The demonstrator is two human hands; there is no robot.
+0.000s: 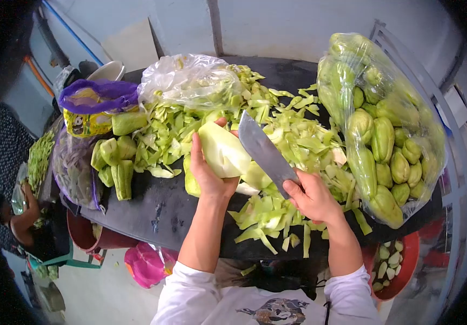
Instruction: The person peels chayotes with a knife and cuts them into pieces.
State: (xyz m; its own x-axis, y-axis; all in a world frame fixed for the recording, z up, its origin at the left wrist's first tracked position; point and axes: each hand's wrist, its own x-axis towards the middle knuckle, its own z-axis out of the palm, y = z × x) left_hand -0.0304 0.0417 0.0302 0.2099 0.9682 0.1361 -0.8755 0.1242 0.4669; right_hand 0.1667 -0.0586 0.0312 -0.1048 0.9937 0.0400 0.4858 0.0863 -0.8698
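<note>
Our left hand (213, 177) cups a pale, peeled chayote (223, 150) above the surface (136, 219), fingers wrapped underneath, apparently for steady support. Our right hand (314, 199) grips the knife (265, 149) by its handle, angling the blade beside the flesh, probably for control. Peelings (304, 135) lie around.

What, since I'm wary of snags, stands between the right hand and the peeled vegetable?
Only the knife in the right hand, slanting beside the peeled vegetable in the left hand; peelings and another pale vegetable lie below.
</note>
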